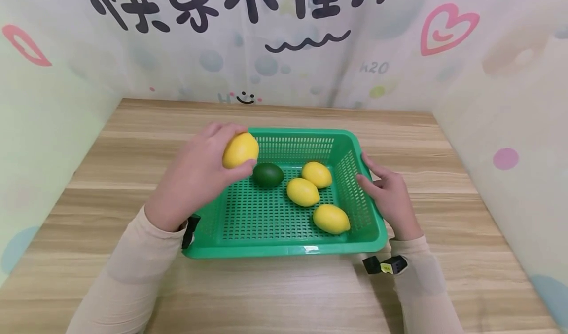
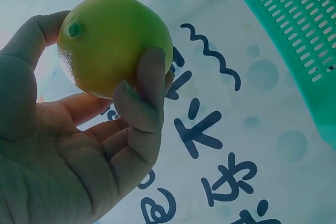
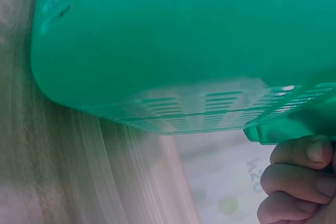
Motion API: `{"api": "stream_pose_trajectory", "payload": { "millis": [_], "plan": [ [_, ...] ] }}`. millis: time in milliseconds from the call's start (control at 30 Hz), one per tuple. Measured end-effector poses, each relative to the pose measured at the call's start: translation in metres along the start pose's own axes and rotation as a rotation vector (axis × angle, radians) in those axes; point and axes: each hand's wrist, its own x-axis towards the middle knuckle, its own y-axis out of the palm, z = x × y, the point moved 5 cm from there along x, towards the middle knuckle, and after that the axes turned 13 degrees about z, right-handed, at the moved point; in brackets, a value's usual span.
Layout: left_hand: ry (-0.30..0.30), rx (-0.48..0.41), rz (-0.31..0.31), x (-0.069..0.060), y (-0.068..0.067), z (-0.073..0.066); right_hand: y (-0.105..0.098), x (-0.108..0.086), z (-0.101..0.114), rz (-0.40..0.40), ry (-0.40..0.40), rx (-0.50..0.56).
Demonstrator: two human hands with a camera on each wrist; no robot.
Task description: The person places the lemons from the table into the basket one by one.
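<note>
In the head view, the left hand (image 1: 197,171) pinches one lemon (image 1: 241,150) by the basket (image 1: 279,250), back left; the right hand (image 1: 392,196) grips its right edge. Inside: three lemons (image 1: 303,192), one green fruit (image 1: 268,175), room front-left. Left wrist: lemon apart from basket. Right wrist: curled fingers (image 3: 291,180).

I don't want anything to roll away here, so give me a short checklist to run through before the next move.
1. Held lemon secure: ok; the left hand has thumb and fingers around it.
2. Basket steadied: ok; the right hand grips its right rim.
3. Basket upright on the table: ok.
4. Other fruit inside: ok; three lemons and one dark green fruit lie on the basket floor.
5. Back-left corner in sight: not ok; in the head view, the left hand and held lemon cover it.
6. Held lemon directly above the basket: cannot tell; they overlap in the head view but sit apart in the left wrist view.
</note>
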Motion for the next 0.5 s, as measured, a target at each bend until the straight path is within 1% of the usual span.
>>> {"api": "stream_pose_trajectory", "payload": {
  "millis": [267, 500],
  "plan": [
    [0.007, 0.013, 0.0, 0.0016, 0.001, -0.0026, -0.0001, -0.0002, 0.0009, -0.002, -0.002, 0.001],
    [0.01, 0.021, 0.017, 0.0036, 0.007, -0.0049, 0.0002, -0.0005, -0.0005, -0.001, 0.005, 0.0]
  ]
}}
